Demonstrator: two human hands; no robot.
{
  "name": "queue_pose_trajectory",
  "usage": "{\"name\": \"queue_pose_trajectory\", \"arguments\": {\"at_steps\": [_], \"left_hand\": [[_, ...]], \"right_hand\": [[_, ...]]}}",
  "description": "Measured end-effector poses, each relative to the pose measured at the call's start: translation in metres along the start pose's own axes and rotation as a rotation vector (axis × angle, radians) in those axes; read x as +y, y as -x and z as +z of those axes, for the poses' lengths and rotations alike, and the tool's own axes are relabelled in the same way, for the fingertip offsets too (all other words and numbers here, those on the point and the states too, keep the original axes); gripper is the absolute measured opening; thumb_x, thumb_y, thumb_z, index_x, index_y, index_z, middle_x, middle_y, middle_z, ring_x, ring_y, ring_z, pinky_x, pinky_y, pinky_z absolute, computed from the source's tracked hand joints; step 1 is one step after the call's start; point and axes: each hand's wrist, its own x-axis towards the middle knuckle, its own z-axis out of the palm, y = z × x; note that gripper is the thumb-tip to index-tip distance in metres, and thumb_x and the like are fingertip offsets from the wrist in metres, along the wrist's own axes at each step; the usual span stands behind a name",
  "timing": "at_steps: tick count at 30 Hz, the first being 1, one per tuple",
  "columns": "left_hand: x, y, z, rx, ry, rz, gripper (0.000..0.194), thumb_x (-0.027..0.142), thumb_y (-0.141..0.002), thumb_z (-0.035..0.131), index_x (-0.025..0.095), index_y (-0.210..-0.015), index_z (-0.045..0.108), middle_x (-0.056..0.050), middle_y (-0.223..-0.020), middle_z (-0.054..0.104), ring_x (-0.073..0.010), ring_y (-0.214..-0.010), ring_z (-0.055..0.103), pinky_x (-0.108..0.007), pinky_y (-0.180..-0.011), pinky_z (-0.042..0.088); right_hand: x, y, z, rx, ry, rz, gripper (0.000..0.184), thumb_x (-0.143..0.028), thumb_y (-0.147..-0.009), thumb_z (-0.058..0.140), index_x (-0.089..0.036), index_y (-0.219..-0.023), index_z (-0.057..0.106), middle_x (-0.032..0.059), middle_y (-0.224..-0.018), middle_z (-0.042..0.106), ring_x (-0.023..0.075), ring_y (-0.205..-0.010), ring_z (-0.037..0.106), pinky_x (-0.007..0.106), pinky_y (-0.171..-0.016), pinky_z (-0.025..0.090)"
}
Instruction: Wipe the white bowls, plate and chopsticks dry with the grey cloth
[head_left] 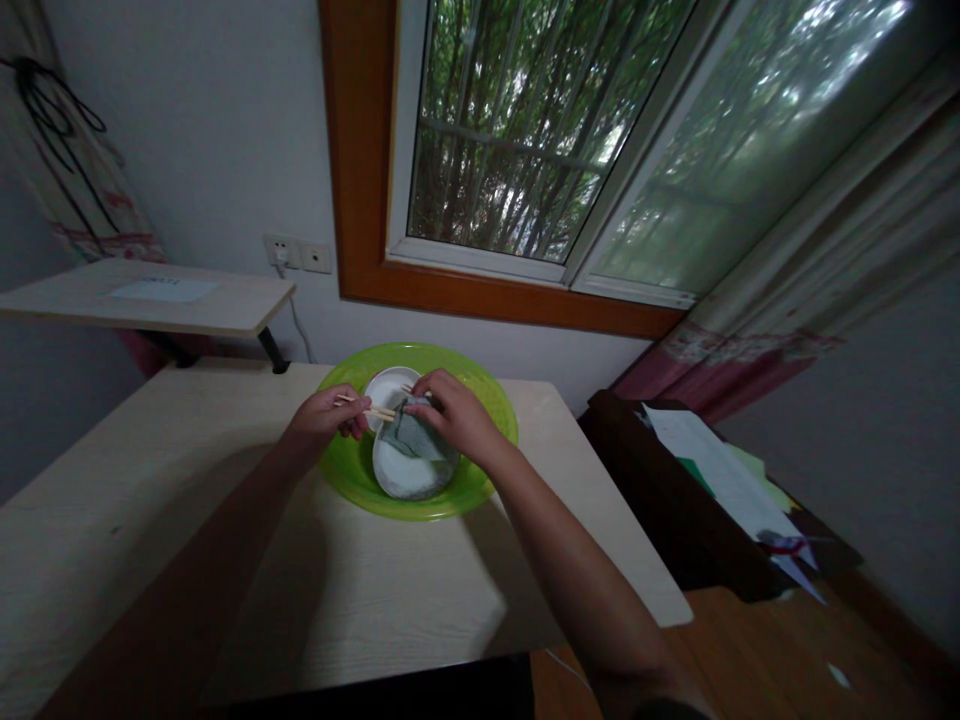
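Note:
A large green basin (487, 400) sits on the light wooden table (225, 560). Inside it lie a white plate (409, 478) and a smaller white bowl (384, 385). My left hand (324, 417) is closed around a pair of wooden chopsticks (377, 411) that point right over the dishes. My right hand (450, 410) is closed on a grey-green cloth (409, 432), which it presses against the chopsticks' tips above the plate.
A raised wooden shelf (150, 297) stands at the table's back left, near a wall socket (296, 254). A window (525, 130) is straight ahead. A dark cabinet (675, 500) with papers (720, 470) stands to the right, beside a curtain.

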Motion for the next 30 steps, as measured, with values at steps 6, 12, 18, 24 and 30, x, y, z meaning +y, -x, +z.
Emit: {"name": "queue_pose_trajectory", "arguments": {"at_steps": [6,12,18,24,30], "left_hand": [[0.0,0.001,-0.002,-0.022,0.044,0.004,0.032,0.048,-0.079,0.078,0.02,-0.07,0.064,-0.002,-0.064,0.07,-0.0155,-0.053,0.06,-0.028,-0.053,0.041],[-0.002,0.001,-0.003,0.005,0.065,0.01,0.033,0.047,-0.08,0.078,0.019,-0.07,0.065,-0.002,-0.064,0.069,-0.0144,-0.053,0.059,-0.027,-0.053,0.041],[-0.004,-0.001,-0.004,-0.017,0.063,0.008,0.035,0.049,-0.081,0.077,0.018,-0.075,0.063,-0.003,-0.068,0.071,-0.0141,-0.055,0.061,-0.026,-0.055,0.043],[-0.003,-0.002,-0.001,0.032,-0.017,0.042,0.047,0.05,-0.073,0.082,0.018,-0.102,0.062,-0.003,-0.08,0.073,-0.0159,-0.059,0.065,-0.024,-0.051,0.042],[-0.004,-0.003,0.002,-0.01,-0.167,0.058,0.042,0.048,-0.07,0.083,0.018,-0.095,0.069,-0.004,-0.084,0.073,-0.0166,-0.063,0.066,-0.025,-0.053,0.045]], "right_hand": [[0.001,0.0,0.018,0.137,0.296,0.066,0.033,-0.038,-0.092,0.075,-0.021,-0.118,0.064,0.0154,-0.123,0.061,0.0327,-0.117,0.053,0.047,-0.099,0.047],[-0.001,0.008,0.019,0.003,0.18,0.052,0.022,-0.041,-0.103,0.06,-0.021,-0.099,0.067,0.0087,-0.098,0.068,0.0235,-0.096,0.06,0.036,-0.091,0.048],[0.005,0.014,0.021,-0.143,0.074,0.022,0.03,-0.037,-0.098,0.07,-0.018,-0.121,0.069,0.0107,-0.117,0.074,0.0229,-0.107,0.067,0.034,-0.096,0.049],[0.008,0.015,0.022,-0.146,-0.018,0.054,0.025,-0.031,-0.097,0.07,-0.017,-0.118,0.072,0.01,-0.116,0.076,0.0223,-0.105,0.07,0.031,-0.093,0.05],[0.008,0.015,0.017,-0.163,-0.03,0.085,0.018,-0.027,-0.098,0.068,-0.019,-0.113,0.074,0.0082,-0.109,0.077,0.0215,-0.098,0.069,0.03,-0.087,0.049]]}}
